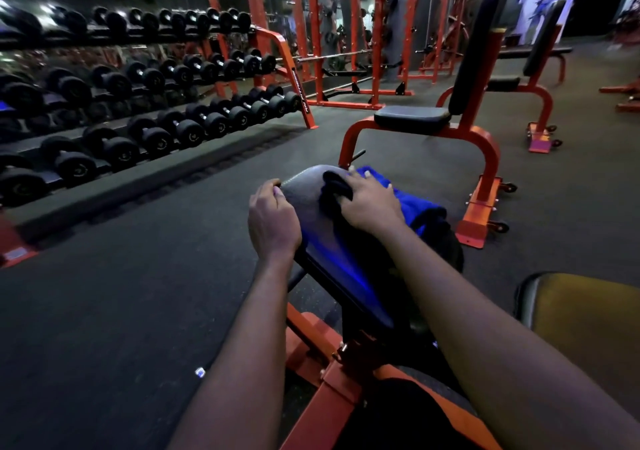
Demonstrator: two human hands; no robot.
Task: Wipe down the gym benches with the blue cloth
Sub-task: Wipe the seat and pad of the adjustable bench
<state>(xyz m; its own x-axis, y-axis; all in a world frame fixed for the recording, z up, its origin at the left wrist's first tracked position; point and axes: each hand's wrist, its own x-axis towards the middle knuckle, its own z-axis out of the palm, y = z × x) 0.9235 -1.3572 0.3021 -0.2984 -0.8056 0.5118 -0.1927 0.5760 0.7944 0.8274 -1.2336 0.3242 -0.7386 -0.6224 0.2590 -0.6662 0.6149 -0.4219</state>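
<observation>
Three-tier dumbbell rack (pixel 138 103): lines the gym's left side above dark rubber floor (pixel 121 294).
Left hand (pixel 273 221): fingers curled over the bench pad (pixel 311 214), gripping its left edge.
Bench pad: black, long axis pointing away from the person.
Right hand (pixel 370 204): fingers spread flat, pressing the blue cloth (pixel 412 204).
Blue cloth: bunched on the pad's right side, lengthwise along it.

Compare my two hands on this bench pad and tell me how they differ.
The left hand grips the left edge of the bench pad with curled fingers; the right hand lies spread with straight fingers. The left hand touches bare padding, while the right hand presses on the blue cloth. Both rest at the far, raised end of the same pad.
</observation>
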